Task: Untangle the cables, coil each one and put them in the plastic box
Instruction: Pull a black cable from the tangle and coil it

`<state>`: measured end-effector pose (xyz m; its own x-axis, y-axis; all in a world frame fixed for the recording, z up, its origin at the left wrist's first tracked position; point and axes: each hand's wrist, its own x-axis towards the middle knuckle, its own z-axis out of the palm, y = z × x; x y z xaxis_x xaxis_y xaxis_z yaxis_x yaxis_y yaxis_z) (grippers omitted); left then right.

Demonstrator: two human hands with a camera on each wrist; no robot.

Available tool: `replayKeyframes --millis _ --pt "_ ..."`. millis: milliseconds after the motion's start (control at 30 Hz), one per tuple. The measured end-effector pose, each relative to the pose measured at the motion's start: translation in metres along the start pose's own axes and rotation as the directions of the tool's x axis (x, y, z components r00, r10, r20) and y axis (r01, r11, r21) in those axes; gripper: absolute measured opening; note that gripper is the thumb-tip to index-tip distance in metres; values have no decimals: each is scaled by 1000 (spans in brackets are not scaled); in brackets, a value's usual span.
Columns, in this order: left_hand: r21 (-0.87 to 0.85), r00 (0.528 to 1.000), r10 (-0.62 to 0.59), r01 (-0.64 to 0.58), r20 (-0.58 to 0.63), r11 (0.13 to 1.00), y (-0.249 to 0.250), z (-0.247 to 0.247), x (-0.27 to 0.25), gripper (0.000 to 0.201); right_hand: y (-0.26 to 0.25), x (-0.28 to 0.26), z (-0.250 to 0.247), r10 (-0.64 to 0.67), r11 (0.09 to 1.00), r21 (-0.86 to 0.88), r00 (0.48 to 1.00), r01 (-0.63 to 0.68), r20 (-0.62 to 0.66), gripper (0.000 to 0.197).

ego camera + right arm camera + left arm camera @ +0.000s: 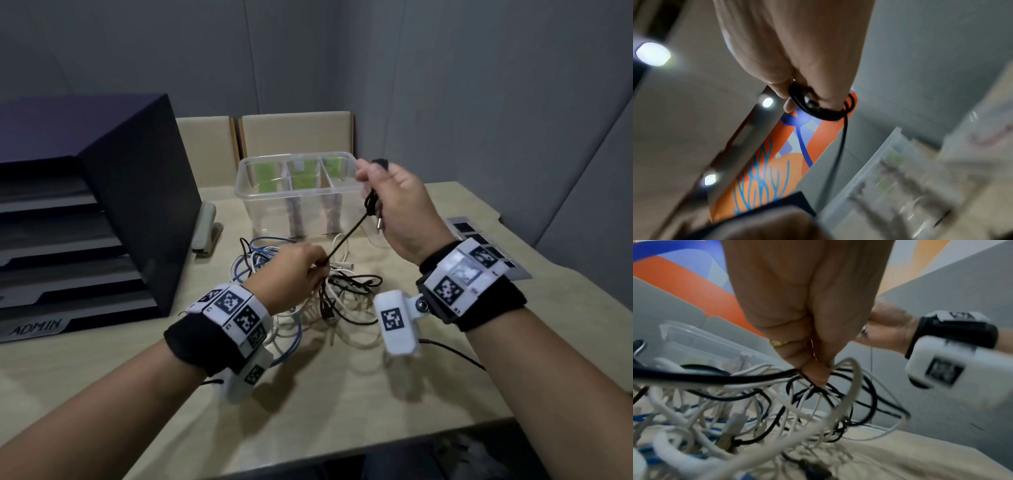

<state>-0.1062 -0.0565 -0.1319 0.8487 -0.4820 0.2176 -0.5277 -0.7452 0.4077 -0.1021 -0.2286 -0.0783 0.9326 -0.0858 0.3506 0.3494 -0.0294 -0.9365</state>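
Note:
A tangle of white, black and blue cables (308,294) (735,410) lies on the beige table in front of the clear plastic box (298,198) (890,170). My right hand (387,195) (807,91) is raised beside the box's right end and grips small loops of a thin black cable (346,236) (818,110), whose metal plug dangles below the fist. That cable runs taut down-left to my left hand (308,270) (813,374), which pinches it just above the tangle.
A dark tiered document tray (85,222) labelled ADMIN stands at the left, with a stapler (205,226) beside it. The box has three compartments with green labels. Grey marker cards (486,246) lie at the right. Two chair backs (294,137) stand behind the table.

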Motion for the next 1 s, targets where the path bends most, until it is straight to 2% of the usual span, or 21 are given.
replayKeyframes --millis 33,100,167,200,267,333,400,500,567,600,733,833,900,967,1000 --pt "8 999 19 -19 -47 1000 1 -4 2 14 4 0 -1 -42 976 -214 999 44 18 21" --pt "22 993 40 -38 -107 999 4 -14 6 14 12 -1 0 -45 846 -521 989 114 142 18" --pt "47 989 46 -40 -143 998 7 -23 10 14 16 -3 2 39 704 -694 968 150 248 19" --pt "57 986 42 -33 -164 998 8 -27 12 14 17 -4 2 88 680 -719 957 144 275 21" --pt "67 980 27 -14 -197 998 7 -32 16 14 15 -8 2 170 711 -694 931 112 324 26" --pt "78 981 14 2 -193 997 5 -31 18 14 12 -8 0 177 711 -689 914 137 364 27" --pt "81 992 18 -8 -122 997 3 -24 17 13 12 -8 -2 140 713 -682 921 160 363 24" --pt "99 998 48 -51 33 994 -1 -10 10 22 11 -8 -3 80 835 -542 955 93 287 19" --pt "173 997 41 -53 72 983 -7 -4 8 32 6 -11 -5 53 894 -442 962 74 268 15" --pt "170 997 29 -41 69 985 -9 -2 8 31 4 -11 -6 47 904 -421 959 78 280 13" --pt "-54 998 -56 57 5 997 -15 -7 16 17 -6 -9 -16 34 883 -457 955 110 295 15" --pt "4 984 -148 149 -96 989 -19 -22 20 16 -7 -2 -30 -1 858 -500 973 120 232 17" --pt "-30 992 -124 124 -3 992 -23 -32 18 15 -7 1 -36 -8 863 -494 980 108 201 17" --pt "-156 987 -39 64 156 986 -20 -37 16 28 -6 1 -36 3 861 -497 978 104 210 17" --pt "-203 981 -17 57 194 978 -17 -35 16 30 -6 0 -34 13 860 -500 975 103 224 17"
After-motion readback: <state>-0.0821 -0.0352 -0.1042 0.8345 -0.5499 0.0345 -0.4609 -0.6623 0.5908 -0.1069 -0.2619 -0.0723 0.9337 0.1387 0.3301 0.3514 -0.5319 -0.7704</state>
